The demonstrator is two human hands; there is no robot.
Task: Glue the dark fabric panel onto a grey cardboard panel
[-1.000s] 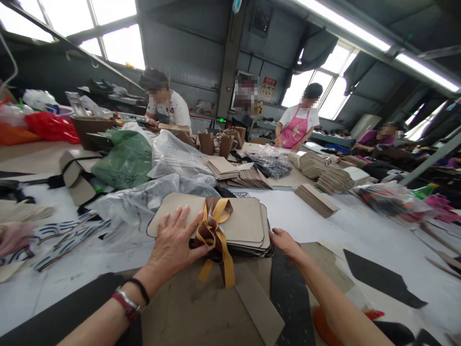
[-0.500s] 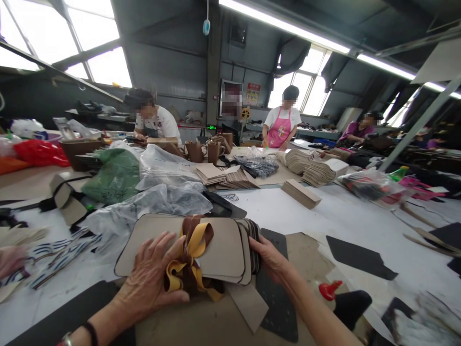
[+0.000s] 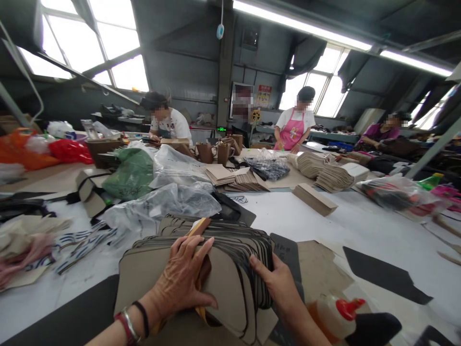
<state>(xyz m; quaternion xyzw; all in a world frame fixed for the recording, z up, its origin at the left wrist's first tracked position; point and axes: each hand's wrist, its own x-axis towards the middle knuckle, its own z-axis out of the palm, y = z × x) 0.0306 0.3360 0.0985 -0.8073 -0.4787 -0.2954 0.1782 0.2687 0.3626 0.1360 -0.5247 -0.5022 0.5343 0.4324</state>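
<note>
You wore a thin, rounded black band (image 3: 141,317) on the wrist of your left hand (image 3: 183,278) and, just beside it, a dark red band (image 3: 123,327) with a curved, shiny silver-coloured piece (image 3: 130,325); your right hand (image 3: 280,284) was bare.

There is one bundle of panels (image 3: 226,271), its layers too many to count, plus one red-capped bottle (image 3: 332,317), one green bag (image 3: 127,177), one pink apron (image 3: 291,130), two lit ceiling tubes (image 3: 302,25) and three clearly visible co-workers (image 3: 177,126).
</note>
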